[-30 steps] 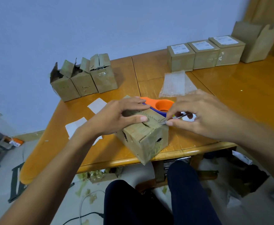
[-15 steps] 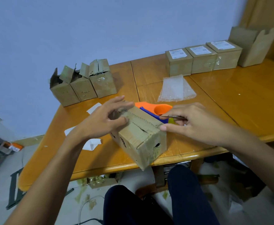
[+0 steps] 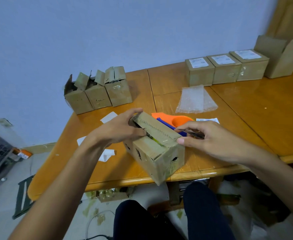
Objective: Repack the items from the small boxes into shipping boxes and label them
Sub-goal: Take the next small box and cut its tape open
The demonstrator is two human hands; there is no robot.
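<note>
Nearest, the glossy orange-brown wooden bench (image 3: 246,110) carries a taped brown cardboard box (image 3: 157,153), set askew at its front edge. The left hand (image 3: 118,130) curls over the box's far end, gripping a raised flap. The right hand (image 3: 209,141) pinches a slim metal blade (image 3: 190,132) beside the top corner, with bare wood to its right.
</note>
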